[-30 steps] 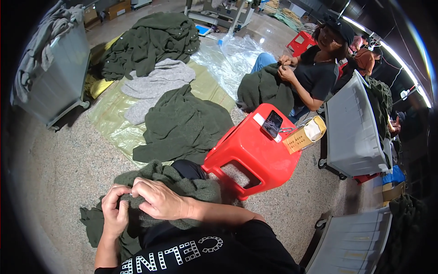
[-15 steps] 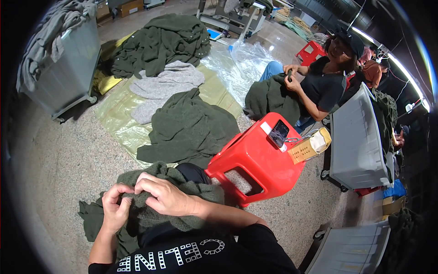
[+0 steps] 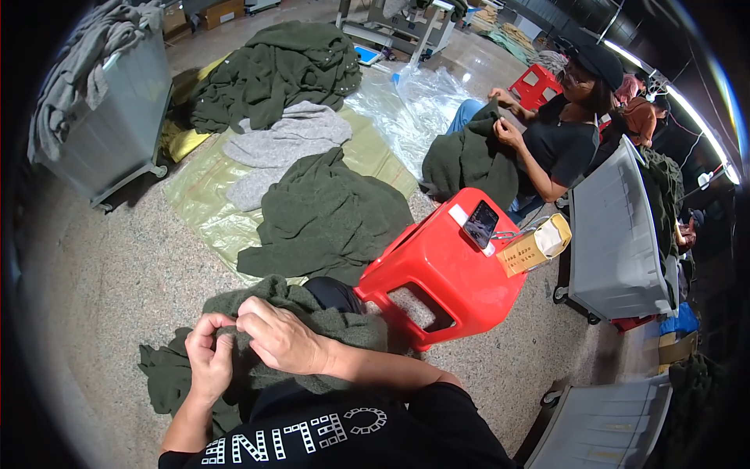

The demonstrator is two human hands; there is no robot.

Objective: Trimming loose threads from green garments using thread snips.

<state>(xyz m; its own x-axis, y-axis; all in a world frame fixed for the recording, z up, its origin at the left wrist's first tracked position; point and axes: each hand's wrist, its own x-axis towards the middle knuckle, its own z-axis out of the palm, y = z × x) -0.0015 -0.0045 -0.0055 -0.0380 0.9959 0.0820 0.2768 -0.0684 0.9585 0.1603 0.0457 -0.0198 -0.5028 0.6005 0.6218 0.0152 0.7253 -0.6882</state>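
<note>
Lower left of frame, dark green garment (image 3: 250, 371) bunched over the person's lap, one end hanging off at left; left hand (image 3: 207, 367) and right hand (image 3: 281, 340) are together on it, fingertips meeting, both pinching the knit. Exact spot between the tips is hidden, so can't tell what detail they have. Step in hand reads as close fingertip work at one point of the cloth; next move calls for a steady left pinch and fine control from the right fingers. Right of the lap, centre of frame: red stool (image 3: 461, 273) with phone (image 3: 480, 224) and small yellow carton (image 3: 527, 252) on top. Beyond, a second green garment (image 3: 332, 215) and a grey garment (image 3: 293, 141) lie on yellowish sheeting (image 3: 201, 215). Upper right, a co-worker (image 3: 561, 148) handles another green piece (image 3: 473, 164). Upper left, a big green pile (image 3: 277, 74) near a wheeled grey bin (image 3: 117, 129).
</note>
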